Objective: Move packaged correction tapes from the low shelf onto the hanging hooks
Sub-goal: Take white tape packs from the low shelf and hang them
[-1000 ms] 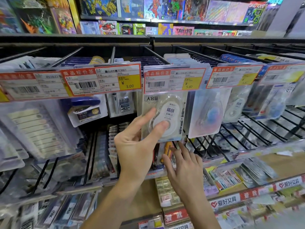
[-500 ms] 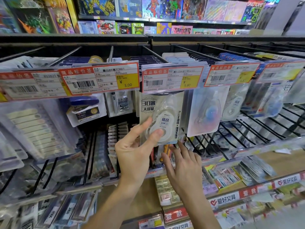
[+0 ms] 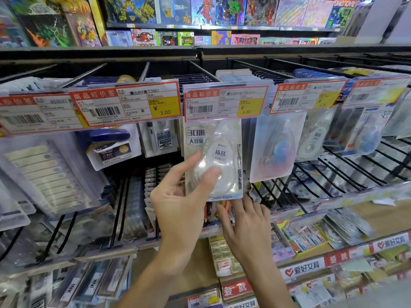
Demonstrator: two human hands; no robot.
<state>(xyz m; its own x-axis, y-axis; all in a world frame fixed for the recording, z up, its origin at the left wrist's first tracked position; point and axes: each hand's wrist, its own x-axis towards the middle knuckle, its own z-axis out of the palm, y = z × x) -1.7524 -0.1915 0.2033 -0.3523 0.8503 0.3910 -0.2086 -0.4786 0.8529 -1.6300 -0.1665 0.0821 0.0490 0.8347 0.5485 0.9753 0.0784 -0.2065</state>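
A clear-packed white correction tape [image 3: 219,152] hangs upright under the 5.80 price tag [image 3: 224,102] on the middle hook. My left hand [image 3: 180,203] pinches its lower left part, thumb on the front of the blister. Just below the pack, my right hand [image 3: 246,227] reaches with spread fingers into the wire bins; I cannot see anything in it. More correction tape packs [image 3: 278,147] hang on the hooks to the right.
Black hook arms [image 3: 204,71] run back above the price tags. A blue stapler pack [image 3: 111,145] and label packs [image 3: 44,174] hang at left. Sloping wire dividers [image 3: 333,174] hold stock at right. A low shelf [image 3: 333,247] with erasers and red strips lies below.
The pack held by my left hand has come down and out from behind the price tag, showing its printed upper left corner. My right hand has stayed below it.
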